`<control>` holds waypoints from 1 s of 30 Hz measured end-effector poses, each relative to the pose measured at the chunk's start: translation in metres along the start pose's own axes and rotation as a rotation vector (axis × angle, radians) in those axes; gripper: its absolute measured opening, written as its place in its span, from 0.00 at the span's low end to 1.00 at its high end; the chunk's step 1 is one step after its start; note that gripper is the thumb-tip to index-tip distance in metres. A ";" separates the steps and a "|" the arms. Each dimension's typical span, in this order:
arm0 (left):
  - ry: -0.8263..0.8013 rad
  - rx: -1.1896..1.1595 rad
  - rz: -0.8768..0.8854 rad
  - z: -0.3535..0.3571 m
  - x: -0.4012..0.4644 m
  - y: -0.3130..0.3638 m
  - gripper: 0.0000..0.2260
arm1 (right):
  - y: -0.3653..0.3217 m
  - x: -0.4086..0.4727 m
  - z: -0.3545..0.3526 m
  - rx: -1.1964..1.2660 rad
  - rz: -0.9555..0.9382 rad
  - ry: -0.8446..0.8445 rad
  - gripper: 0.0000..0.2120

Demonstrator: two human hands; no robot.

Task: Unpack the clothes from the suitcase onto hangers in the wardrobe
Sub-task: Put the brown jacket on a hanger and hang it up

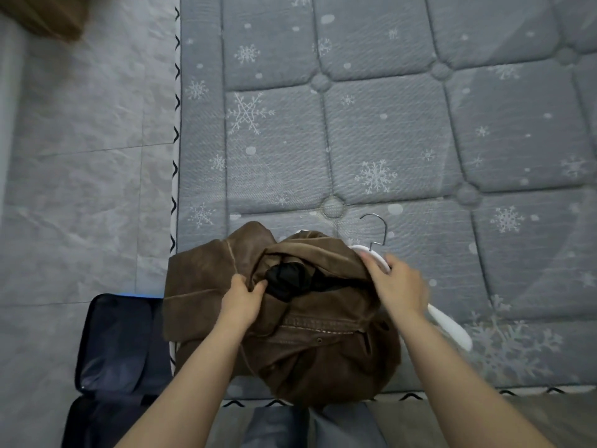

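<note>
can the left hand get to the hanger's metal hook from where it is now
Probably not directly. The left hand grips the brown jacket at its collar, and the metal hook lies across the bunched jacket, beside the right hand, which holds the white hanger and is far closer.

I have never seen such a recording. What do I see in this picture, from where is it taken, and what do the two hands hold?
There is no machine here: a person wears one camera on the head, looking down at their own arms. A brown jacket lies on a grey mattress with snowflake print. The left hand grips the jacket at its opening, where black lining shows. The right hand holds a white hanger with a metal hook, partly inside the jacket. An open dark suitcase lies on the floor at the left.
</note>
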State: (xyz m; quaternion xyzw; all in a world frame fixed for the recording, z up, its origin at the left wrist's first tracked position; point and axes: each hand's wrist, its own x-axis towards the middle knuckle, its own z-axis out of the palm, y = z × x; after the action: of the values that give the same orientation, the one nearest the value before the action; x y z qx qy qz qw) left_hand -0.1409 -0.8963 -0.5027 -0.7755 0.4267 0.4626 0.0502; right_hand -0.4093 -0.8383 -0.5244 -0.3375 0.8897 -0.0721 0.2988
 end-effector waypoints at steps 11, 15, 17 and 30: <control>0.124 -0.139 0.359 -0.076 -0.051 0.022 0.13 | -0.052 -0.105 -0.044 0.489 -0.174 0.116 0.29; 0.239 -0.018 0.526 -0.117 -0.068 0.019 0.13 | -0.062 -0.136 -0.073 0.514 -0.457 0.173 0.23; 0.325 0.011 0.567 -0.137 -0.074 0.017 0.14 | -0.068 -0.154 -0.087 0.501 -0.567 0.177 0.24; 0.652 0.116 0.817 -0.267 -0.112 0.037 0.09 | -0.094 -0.236 -0.100 0.446 -0.772 0.230 0.09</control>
State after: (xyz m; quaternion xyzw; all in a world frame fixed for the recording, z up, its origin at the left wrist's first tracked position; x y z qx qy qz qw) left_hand -0.0100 -0.9765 -0.2546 -0.6457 0.7125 0.1550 -0.2267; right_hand -0.2747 -0.7647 -0.2985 -0.5615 0.6891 -0.4046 0.2149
